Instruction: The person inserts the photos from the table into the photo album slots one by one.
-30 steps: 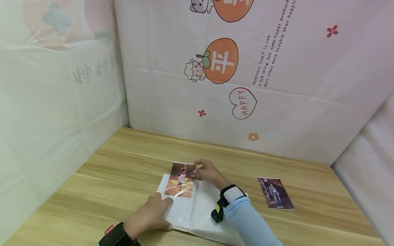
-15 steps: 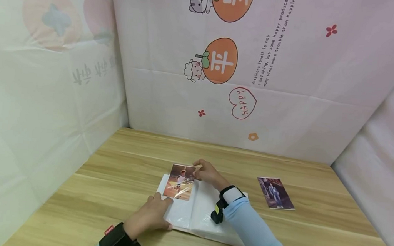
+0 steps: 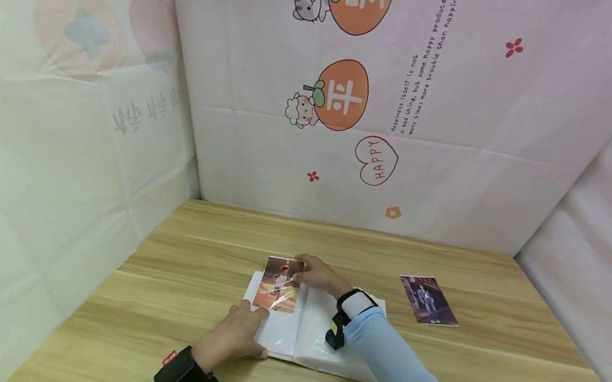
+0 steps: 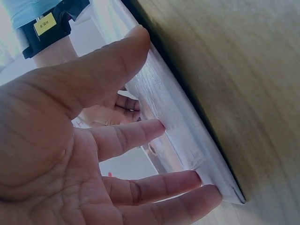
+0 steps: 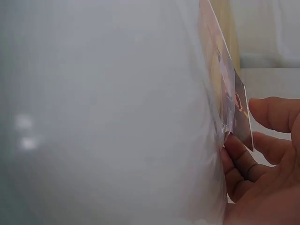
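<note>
A photo album [image 3: 278, 333] lies spread on the table, its white pages under clear plastic sleeves. A photo of a running child [image 3: 279, 285] is partly inside the left page's sleeve, its top end sticking out past the page's far edge. With my right hand [image 3: 323, 274] I pinch this photo near its upper right corner; in the right wrist view, the thumb and fingers meet at the photo's edge [image 5: 243, 108] beside the sleeve. My left hand [image 3: 235, 334] rests on the album's left edge, with straight fingers touching the sleeve in the left wrist view.
A second photo [image 3: 429, 301], of a standing person, lies flat on the wooden table [image 3: 216, 232] right of the album. White printed cloth [image 3: 266, 152] hangs behind the table and at both sides.
The running-child photo has slid a little toward me, deeper into the sleeve. My right hand has moved slightly down and left with it. The left hand stays in place.
</note>
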A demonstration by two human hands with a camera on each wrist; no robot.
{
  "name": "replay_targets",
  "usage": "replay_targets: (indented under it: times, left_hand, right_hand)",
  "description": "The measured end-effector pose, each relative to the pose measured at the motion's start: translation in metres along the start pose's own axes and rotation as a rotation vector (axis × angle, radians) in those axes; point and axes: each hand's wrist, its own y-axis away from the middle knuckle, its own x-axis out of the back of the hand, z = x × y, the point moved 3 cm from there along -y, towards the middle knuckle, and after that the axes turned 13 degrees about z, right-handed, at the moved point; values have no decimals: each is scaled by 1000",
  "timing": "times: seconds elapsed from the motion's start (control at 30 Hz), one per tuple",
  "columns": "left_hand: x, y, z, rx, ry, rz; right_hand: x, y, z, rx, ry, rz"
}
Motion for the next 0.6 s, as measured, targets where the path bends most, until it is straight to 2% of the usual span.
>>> replay_targets:
  times: [0.3, 0.6]
  left_hand:
    - [-2, -1, -1, 5, -3, 5]
    - [-2, -1, -1, 12, 7, 10]
  right_hand:
    - [0, 2, 0, 21, 13, -29]
    - [-1, 2, 1, 62, 102, -63]
